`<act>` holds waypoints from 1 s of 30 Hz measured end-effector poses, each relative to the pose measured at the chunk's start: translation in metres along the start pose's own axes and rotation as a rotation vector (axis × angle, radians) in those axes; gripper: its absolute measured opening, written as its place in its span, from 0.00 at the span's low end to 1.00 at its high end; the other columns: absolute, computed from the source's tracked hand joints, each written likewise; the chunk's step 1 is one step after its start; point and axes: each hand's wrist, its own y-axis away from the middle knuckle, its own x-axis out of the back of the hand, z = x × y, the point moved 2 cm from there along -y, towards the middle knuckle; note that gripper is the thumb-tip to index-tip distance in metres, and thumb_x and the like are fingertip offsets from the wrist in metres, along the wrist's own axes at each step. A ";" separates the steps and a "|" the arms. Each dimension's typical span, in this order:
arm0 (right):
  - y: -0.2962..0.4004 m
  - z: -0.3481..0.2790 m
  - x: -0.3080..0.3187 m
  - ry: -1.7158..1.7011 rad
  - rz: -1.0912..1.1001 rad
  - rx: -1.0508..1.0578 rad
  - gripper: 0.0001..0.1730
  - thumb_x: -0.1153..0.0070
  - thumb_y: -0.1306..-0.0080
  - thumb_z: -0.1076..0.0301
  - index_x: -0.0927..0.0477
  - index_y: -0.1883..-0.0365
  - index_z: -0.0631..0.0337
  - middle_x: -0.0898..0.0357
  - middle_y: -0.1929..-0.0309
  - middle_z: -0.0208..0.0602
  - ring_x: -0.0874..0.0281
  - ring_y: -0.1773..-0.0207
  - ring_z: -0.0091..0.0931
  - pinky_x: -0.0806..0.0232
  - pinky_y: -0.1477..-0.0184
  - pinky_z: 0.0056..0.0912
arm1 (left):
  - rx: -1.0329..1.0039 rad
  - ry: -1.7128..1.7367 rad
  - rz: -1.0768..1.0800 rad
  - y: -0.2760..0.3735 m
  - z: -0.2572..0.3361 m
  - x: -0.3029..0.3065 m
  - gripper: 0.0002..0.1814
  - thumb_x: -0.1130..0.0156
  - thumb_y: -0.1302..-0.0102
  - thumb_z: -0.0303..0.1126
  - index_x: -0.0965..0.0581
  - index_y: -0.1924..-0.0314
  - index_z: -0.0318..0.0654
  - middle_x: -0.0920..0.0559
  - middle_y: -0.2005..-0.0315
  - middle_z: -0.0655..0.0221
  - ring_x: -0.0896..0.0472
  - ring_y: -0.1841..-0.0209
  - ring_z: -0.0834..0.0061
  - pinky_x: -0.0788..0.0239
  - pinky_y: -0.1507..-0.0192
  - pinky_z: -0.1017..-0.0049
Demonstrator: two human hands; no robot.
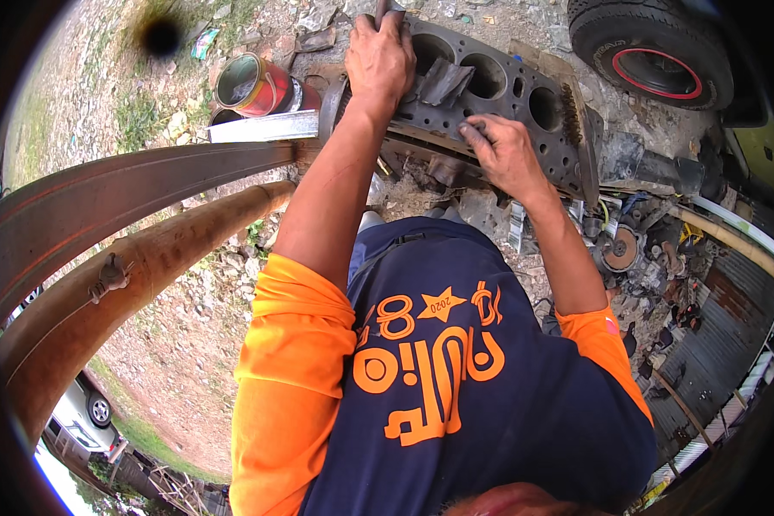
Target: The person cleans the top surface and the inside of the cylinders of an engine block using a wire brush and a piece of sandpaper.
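Note:
A dark metal engine block (519, 111) with several open cylinder bores lies before me at the top of the view. My left hand (380, 61) is over its left end, fingers closed around a dark rod-like tool (381, 11) whose lower part is hidden. Between my hands, a creased dark sheet or rag (446, 82) rests on the block's face, partly over the bores. My right hand (506, 151) is at the near edge of the block with thumb and fingers bent together. Its fingertips are blackened, and whether they pinch something small is unclear.
Red paint cans (255, 84) stand left of the block, beside a light metal channel (264, 127). A rusty steel beam (142, 187) and a bamboo pole (148, 258) extend leftward. A tyre (651, 58) lies upper right; greasy machine parts (625, 251) cover ground at right.

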 end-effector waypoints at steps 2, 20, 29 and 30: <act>0.002 0.001 -0.002 0.038 -0.031 0.069 0.12 0.37 0.29 0.69 0.16 0.57 0.72 0.16 0.65 0.57 0.17 0.63 0.52 0.26 0.60 0.45 | -0.027 0.017 0.019 0.000 0.000 0.000 0.18 0.43 0.24 0.47 0.19 0.41 0.52 0.23 0.50 0.47 0.20 0.46 0.43 0.25 0.46 0.49; 0.008 -0.001 -0.006 0.147 0.001 0.077 0.10 0.36 0.30 0.70 0.15 0.57 0.70 0.15 0.63 0.54 0.15 0.61 0.51 0.25 0.58 0.47 | -0.015 0.052 0.025 0.002 0.003 0.003 0.17 0.42 0.24 0.46 0.18 0.42 0.49 0.23 0.52 0.44 0.20 0.47 0.40 0.25 0.47 0.48; 0.008 -0.006 -0.004 0.079 0.074 0.109 0.10 0.36 0.31 0.71 0.15 0.58 0.71 0.15 0.64 0.55 0.16 0.62 0.51 0.25 0.59 0.46 | -0.019 0.047 0.026 0.001 0.002 0.003 0.17 0.43 0.24 0.45 0.18 0.42 0.50 0.23 0.51 0.44 0.20 0.48 0.40 0.25 0.47 0.48; 0.007 -0.005 -0.004 0.068 0.059 0.098 0.10 0.36 0.31 0.71 0.15 0.58 0.72 0.15 0.64 0.55 0.16 0.62 0.51 0.25 0.59 0.46 | -0.020 0.046 0.026 0.002 0.003 0.003 0.17 0.42 0.24 0.45 0.18 0.42 0.50 0.23 0.51 0.44 0.20 0.48 0.40 0.25 0.47 0.47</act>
